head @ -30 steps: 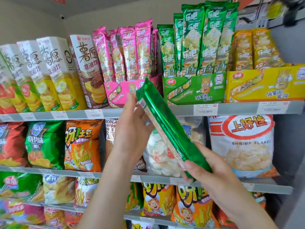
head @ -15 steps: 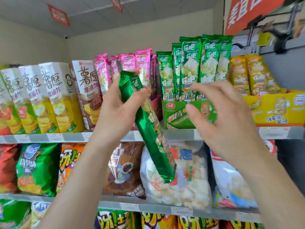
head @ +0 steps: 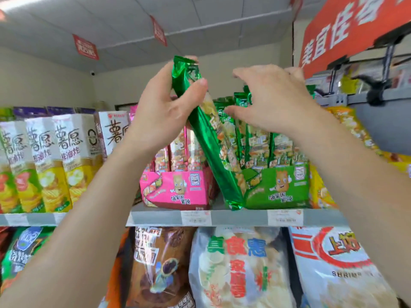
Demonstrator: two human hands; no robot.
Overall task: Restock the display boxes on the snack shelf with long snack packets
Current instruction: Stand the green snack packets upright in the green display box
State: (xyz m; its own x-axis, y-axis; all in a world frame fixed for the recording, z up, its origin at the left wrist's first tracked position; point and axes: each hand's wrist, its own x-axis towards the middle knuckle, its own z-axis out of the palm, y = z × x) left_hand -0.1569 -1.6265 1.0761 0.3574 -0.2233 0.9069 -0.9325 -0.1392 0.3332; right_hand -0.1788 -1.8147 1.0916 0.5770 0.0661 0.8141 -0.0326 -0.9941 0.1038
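Observation:
My left hand [head: 164, 110] grips the top end of a long green snack packet [head: 213, 150]. The packet slants down to the right, and its lower end hangs in front of the left corner of the green display box [head: 280, 187]. My right hand [head: 273, 101] reaches over the upright green packets [head: 258, 141] standing in that box, fingers spread and touching their tops. A pink display box [head: 178, 190] with pink packets stands just to the left.
White and yellow crisp cartons [head: 66, 156] fill the shelf's left side. A yellow display box [head: 320, 192] sits right of the green one. The grey shelf edge [head: 240, 216] carries price tags. Large snack bags [head: 238, 267] hang on the shelf below. A grey rack [head: 382, 121] juts in at upper right.
My left hand has lifted the green packet higher and over to the green box. My right hand let go of its lower end and moved up onto the packets in the box.

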